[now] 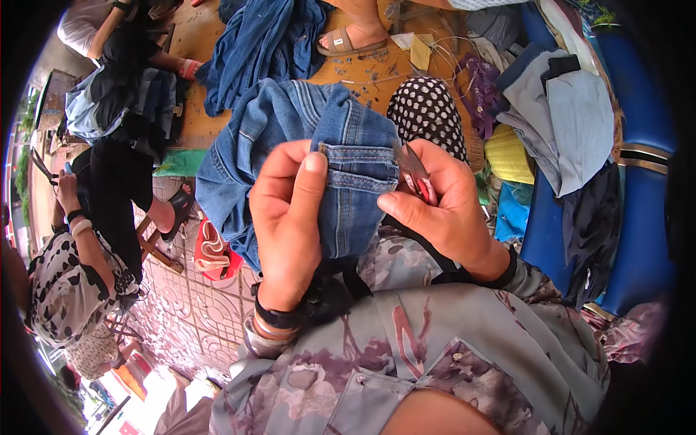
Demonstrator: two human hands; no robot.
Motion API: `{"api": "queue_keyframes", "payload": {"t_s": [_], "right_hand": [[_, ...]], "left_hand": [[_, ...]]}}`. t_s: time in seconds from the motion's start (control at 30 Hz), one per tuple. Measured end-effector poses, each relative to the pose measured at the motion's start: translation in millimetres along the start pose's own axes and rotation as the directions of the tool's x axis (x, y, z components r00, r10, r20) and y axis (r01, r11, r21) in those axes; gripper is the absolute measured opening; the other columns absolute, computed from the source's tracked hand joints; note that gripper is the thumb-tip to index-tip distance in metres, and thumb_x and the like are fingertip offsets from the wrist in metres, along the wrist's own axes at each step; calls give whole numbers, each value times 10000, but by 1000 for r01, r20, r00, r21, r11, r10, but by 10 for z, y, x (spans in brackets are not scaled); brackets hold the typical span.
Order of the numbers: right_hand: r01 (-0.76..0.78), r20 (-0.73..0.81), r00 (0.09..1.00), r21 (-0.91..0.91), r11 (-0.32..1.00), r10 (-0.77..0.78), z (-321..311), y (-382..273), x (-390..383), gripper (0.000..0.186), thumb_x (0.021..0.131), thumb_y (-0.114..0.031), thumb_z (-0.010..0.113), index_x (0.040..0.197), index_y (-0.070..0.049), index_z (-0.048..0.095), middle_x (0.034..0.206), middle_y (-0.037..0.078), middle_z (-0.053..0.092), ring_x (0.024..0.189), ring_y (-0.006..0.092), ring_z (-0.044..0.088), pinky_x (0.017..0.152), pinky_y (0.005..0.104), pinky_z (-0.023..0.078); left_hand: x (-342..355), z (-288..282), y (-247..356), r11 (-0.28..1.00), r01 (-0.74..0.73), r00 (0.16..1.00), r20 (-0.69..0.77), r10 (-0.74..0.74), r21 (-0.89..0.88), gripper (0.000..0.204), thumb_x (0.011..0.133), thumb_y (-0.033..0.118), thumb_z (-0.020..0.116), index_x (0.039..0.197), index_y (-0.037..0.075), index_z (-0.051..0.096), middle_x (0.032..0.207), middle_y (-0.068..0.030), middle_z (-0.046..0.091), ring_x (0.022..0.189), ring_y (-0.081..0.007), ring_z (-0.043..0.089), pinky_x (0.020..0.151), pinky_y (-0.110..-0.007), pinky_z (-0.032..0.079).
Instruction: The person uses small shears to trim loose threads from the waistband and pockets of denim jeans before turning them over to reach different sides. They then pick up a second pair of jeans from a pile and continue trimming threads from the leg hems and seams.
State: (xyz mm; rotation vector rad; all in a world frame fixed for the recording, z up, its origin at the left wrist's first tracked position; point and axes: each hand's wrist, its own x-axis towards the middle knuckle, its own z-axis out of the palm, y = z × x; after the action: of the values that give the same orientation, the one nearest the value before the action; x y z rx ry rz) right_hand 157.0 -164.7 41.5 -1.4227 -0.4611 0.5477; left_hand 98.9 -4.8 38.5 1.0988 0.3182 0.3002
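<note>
A pair of blue denim trousers [246, 148] is bunched up in front of me, its waistband and stitched loops facing up. My left hand [290, 210] grips the denim, thumb pressed on top beside a loop. My right hand [457, 206] is closed around small thread snips with red handles [420, 181], their dark blades pointing away from me. The tips of the blades lie close to the waistband's right edge. My right thumb also rests at that edge. The fingers under the cloth are hidden.
Ahead is a wooden table [355, 90] strewn with blue lint, a denim pile [261, 43] and a sandalled foot [355, 40]. Blue seats [638, 94] carrying grey garments [573, 119] stand right. Two people sit left; one holds scissors [43, 167]. A red container [217, 264] stands on the paving.
</note>
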Motion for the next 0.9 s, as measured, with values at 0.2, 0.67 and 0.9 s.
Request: {"api": "queue_keyframes", "payload": {"t_s": [0.2,0.67,0.9], "right_hand": [[32,-57,998,42,999,-29,25,-66,-7,167,836,-88,657,922,-8,538,684,-75,472,587,-5,354,500,170,299],[178,-60,979,-211,961,-195,-13,-32,-9,147,811,-67,675,882,9,572,641,-27,467,578,15,374,488,193,327],[177,26,984,-119,977,-175,-72,6,-22,126,839,-84,656,857,8,572,643,-46,462,576,8,363,489,185,303]], "left_hand": [[3,25,359,173,-730,646,585,491,661,339,706,-32,632,1035,-1,558,1064,-141,539,995,-275,515,844,-347,421],[65,92,424,134,-770,620,682,387,624,180,671,7,685,799,32,562,946,-118,564,938,-304,529,816,-378,422],[227,57,473,241,-817,576,765,290,524,199,680,-4,675,834,25,552,814,-92,575,772,-288,511,731,-372,414]]}}
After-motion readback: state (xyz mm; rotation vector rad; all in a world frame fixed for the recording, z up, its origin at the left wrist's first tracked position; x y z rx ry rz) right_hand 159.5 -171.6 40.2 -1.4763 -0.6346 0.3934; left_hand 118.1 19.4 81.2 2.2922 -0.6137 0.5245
